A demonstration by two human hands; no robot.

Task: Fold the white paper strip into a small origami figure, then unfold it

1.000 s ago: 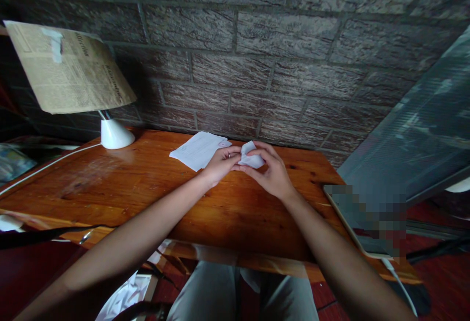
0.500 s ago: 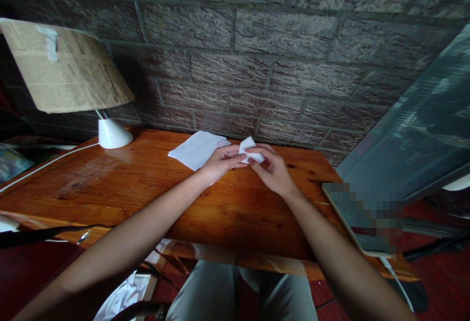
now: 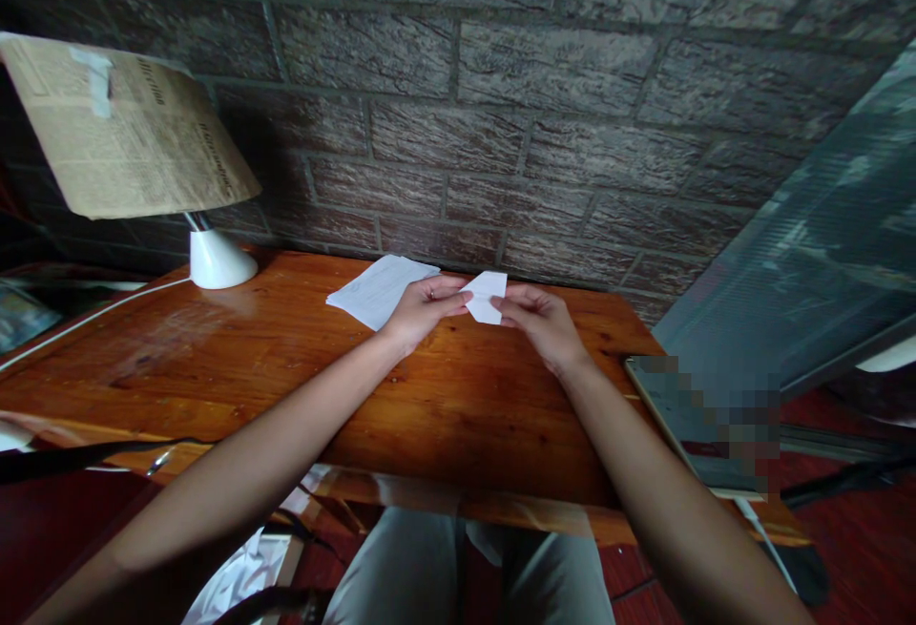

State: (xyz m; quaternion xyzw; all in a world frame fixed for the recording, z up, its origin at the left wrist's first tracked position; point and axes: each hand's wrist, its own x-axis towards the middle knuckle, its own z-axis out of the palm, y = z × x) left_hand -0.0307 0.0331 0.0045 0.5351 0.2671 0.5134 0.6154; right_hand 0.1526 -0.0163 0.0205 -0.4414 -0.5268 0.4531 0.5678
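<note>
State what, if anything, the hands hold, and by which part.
A folded white paper: the left fingers pinch its tapered left end, the right fingers its right edge.

The paper (image 3: 488,287) is small and white, and it is folded. Its right side is one straight edge. On the left, the top and bottom edges slant in, so that end gets thinner. A faint line runs across the middle. It looks flat, with one wide side facing up at us. It is over the back part of the counter (image 3: 458,406), between the two hands (image 3: 419,312), with a thumb on each end.
</note>
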